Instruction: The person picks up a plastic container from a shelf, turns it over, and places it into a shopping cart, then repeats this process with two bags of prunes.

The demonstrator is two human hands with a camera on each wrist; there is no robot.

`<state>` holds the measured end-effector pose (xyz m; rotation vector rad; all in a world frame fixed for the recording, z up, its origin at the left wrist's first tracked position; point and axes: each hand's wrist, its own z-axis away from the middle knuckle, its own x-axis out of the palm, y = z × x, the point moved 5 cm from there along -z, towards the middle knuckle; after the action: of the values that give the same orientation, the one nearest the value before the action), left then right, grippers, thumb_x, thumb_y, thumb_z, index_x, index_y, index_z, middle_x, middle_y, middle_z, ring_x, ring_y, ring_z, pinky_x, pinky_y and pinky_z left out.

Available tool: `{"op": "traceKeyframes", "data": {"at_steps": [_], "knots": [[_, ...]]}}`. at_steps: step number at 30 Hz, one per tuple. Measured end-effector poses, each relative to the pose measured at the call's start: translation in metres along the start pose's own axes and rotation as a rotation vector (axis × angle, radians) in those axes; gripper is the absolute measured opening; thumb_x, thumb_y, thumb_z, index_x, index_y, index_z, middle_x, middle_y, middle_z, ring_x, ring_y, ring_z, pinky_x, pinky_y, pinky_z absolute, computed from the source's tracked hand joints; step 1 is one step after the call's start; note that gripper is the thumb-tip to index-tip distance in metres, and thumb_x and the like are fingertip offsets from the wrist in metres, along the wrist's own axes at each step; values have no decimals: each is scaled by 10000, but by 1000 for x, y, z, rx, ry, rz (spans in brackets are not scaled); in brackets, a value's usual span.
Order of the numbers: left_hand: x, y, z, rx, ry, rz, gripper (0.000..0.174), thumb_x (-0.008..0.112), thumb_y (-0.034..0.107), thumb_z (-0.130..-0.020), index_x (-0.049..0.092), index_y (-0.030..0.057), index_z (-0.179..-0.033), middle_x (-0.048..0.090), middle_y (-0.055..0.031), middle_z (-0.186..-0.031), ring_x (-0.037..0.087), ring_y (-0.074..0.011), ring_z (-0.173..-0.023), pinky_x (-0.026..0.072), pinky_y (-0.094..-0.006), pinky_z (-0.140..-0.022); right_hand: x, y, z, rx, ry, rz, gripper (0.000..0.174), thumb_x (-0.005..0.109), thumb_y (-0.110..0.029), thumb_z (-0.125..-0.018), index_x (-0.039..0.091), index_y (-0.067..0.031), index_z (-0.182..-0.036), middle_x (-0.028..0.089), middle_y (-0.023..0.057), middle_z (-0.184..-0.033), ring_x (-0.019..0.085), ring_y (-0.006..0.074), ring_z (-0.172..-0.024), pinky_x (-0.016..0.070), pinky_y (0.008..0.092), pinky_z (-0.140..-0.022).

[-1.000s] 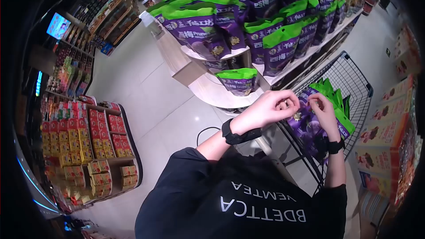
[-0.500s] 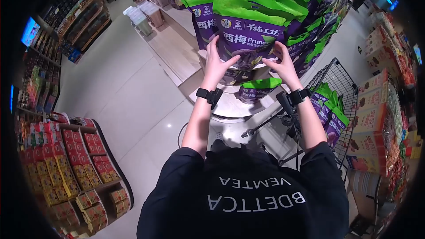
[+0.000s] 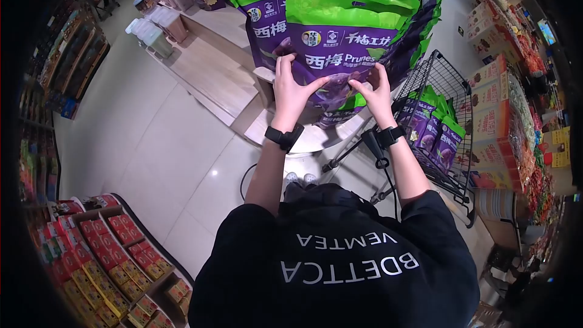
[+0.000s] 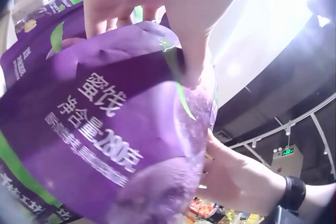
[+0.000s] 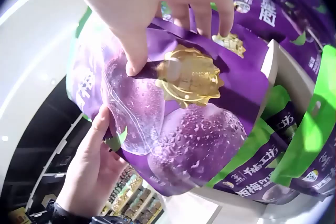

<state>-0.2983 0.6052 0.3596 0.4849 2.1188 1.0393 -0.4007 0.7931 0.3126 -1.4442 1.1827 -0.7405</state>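
A large purple bag with a green top (image 3: 346, 39), printed "Prunes", stands upright at the front of the display, between both hands. The left hand (image 3: 291, 92) grips its lower left side, thumb on the front and fingers around the edge. At the lower right side the right hand (image 3: 378, 98) grips the same bag, thumb on its front. Seen from the left wrist, the left hand (image 4: 157, 3) curls over the bag (image 4: 105, 113). In the right wrist view the right hand (image 5: 152, 8) pinches the bag (image 5: 194, 134) beside a gold seal. Its underside is partly hidden.
More purple bags (image 3: 261, 18) stand behind and beside it. A shopping cart (image 3: 434, 70) holding several bags (image 3: 448, 143) is at the right, near stacked cartons (image 3: 489, 109). Plastic containers (image 3: 149, 36) sit on the wooden shelf (image 3: 209, 64) at the left. Boxed goods (image 3: 97, 255) are at lower left.
Both hands have moved from above the cart to the display and now grip the front bag. Since half a second ago that bag has come slightly forward, covering more of the small bag below.
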Motion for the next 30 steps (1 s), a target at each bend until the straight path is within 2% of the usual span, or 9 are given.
{"op": "traceKeyframes", "data": {"at_steps": [7,11,13,14,19,22,24,27,30], "knots": [[-32,40,45,-295,-242,603,613,748,62,-694,285,8,-1092,568,-160,-979,596,-174,-894,485,-279,-777,-10,-45,65,160,-132,-278,642,748,-73,-697,368,-46,-1213,529,77,-1081,551,151,-975,483,268,-783],[-44,38,79,-373,-325,506,668,734,37,-696,234,12,-1137,563,-156,-996,592,-182,-900,493,-285,-787,-9,-42,96,129,-197,-340,681,729,-38,-709,320,-45,-1254,506,99,-1137,546,169,-998,458,301,-849],[-46,45,90,-223,-391,349,703,726,8,-689,214,17,-1169,544,-167,-1038,577,-184,-948,493,-296,-806,-12,-39,104,214,-242,-401,687,727,-37,-712,313,-44,-1260,511,108,-1141,547,173,-1003,452,307,-861],[-44,45,100,-416,-392,541,722,718,-25,-681,216,35,-1197,520,-175,-1083,554,-196,-1007,486,-316,-837,-13,-35,109,285,-276,-452,693,724,-35,-715,305,-44,-1266,517,118,-1145,547,177,-1009,446,313,-873],[-34,37,126,-592,-340,598,780,706,-67,-674,189,66,-1242,498,-168,-1133,543,-215,-1034,486,-331,-841,-20,-21,118,337,-302,-469,712,732,-56,-714,295,-36,-1276,562,120,-1099,557,173,-1018,444,301,-874],[-29,32,138,-641,-311,601,806,723,-54,-658,193,65,-1254,478,-156,-1157,527,-202,-1050,483,-317,-833,-23,-17,119,335,-292,-519,688,714,-28,-718,308,-39,-1274,572,92,-1048,568,145,-951,450,282,-842],[-28,32,139,-493,-316,438,865,745,-38,-628,190,60,-1284,450,-140,-1192,490,-198,-1089,453,-320,-869,-25,-9,118,404,-328,-468,619,701,-21,-713,375,-37,-1238,568,44,-975,555,104,-873,449,252,-789],[-20,29,150,-580,-258,470,927,764,-29,-591,191,56,-1314,418,-121,-1227,440,-199,-1136,406,-329,-921,-25,-1,114,368,-319,-455,544,705,-46,-704,447,-36,-1182,552,8,-909,533,74,-816,441,225,-741],[-15,30,154,-649,-176,536,926,754,-28,-577,215,51,-1326,409,-112,-1237,425,-206,-1150,372,-343,-954,-27,3,114,387,-312,-425,540,725,-86,-688,474,-35,-1164,539,18,-987,515,101,-908,415,248,-805]]}}
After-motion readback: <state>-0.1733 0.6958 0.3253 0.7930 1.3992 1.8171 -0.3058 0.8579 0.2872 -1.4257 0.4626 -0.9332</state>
